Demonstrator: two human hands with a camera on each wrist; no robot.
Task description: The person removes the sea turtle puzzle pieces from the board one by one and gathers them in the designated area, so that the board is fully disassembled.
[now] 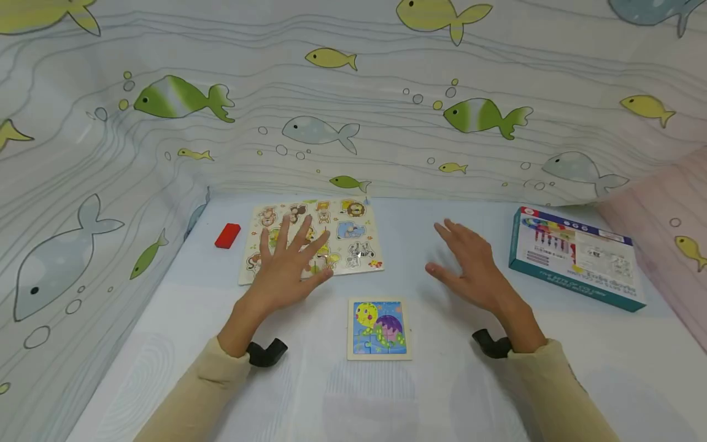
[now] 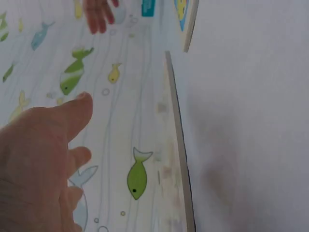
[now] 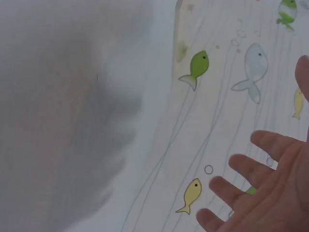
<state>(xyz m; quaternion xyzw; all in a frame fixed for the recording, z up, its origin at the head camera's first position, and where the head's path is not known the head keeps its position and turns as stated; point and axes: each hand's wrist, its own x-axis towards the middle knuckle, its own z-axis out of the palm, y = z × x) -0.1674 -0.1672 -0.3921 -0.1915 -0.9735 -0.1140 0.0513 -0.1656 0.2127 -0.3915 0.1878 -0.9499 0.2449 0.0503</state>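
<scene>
My left hand [image 1: 287,270] hovers over the near left part of a wooden animal puzzle board [image 1: 359,230], its fingers spread and holding nothing. Some of the board's animal pictures are hidden behind that hand. To the right, my right hand [image 1: 469,264] is held above the table with its fingers extended, nothing in it. Between and nearer than the hands lies a small square jigsaw puzzle [image 1: 380,329] with a turtle picture in a pale frame. In the right wrist view the fingers [image 3: 241,193] are apart from any object.
A red block [image 1: 227,236] lies left of the animal board. On the right sits a teal-edged box [image 1: 577,258], set at a slant. Fish-printed cloth [image 1: 309,159] rises behind the table and along its sides. A black wrist mount [image 1: 267,353] sticks out under the left wrist.
</scene>
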